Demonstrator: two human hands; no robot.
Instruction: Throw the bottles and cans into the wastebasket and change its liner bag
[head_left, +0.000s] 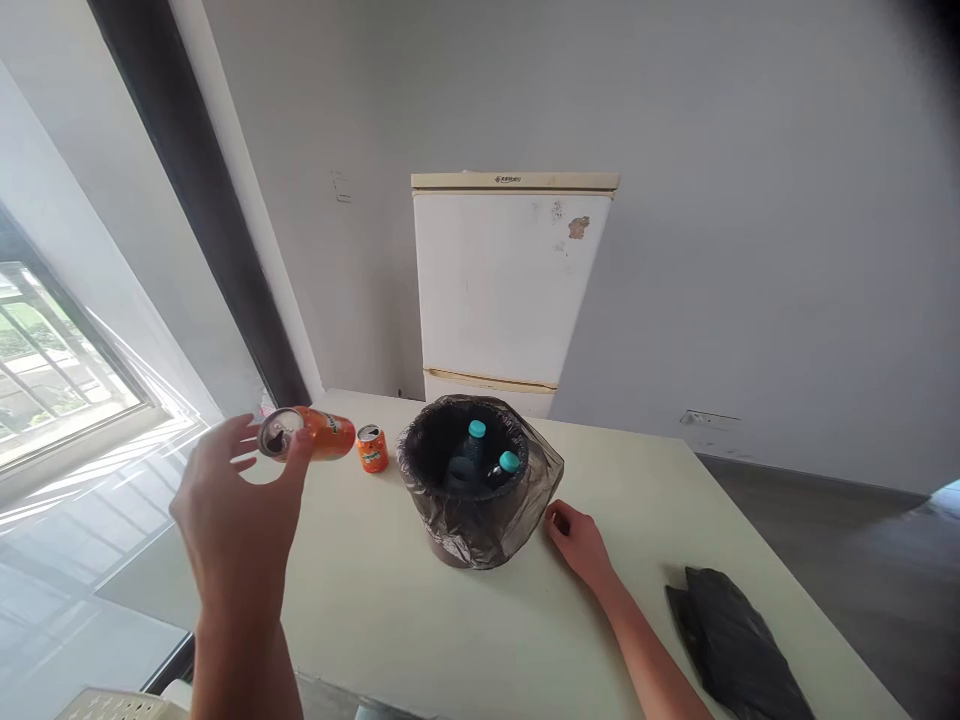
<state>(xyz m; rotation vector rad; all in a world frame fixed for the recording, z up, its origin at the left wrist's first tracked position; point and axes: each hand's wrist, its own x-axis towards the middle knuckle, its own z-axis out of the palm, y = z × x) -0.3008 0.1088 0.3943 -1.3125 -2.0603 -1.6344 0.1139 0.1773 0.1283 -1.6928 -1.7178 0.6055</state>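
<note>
My left hand (244,510) grips an orange soda can (326,434) by its top end, holding it tilted on its side above the table. The can's opened lid faces back toward me. A second orange soda can (373,450) stands upright on the table beyond it. In the middle is a trash bin lined with a dark plastic bag (472,530); bottles with teal caps (477,430) stick up inside it. My right hand (576,540) rests on the table at the bin's right side, fingers curled in near the bag's edge. Whether those fingers pinch anything is hidden.
The pale table (525,640) carries a folded black plastic bag (731,640) at the right front. A white refrigerator (510,280) stands behind the table against the grey wall. Left is a window (52,350). A perforated light-coloured basket (120,705) shows at the lower left.
</note>
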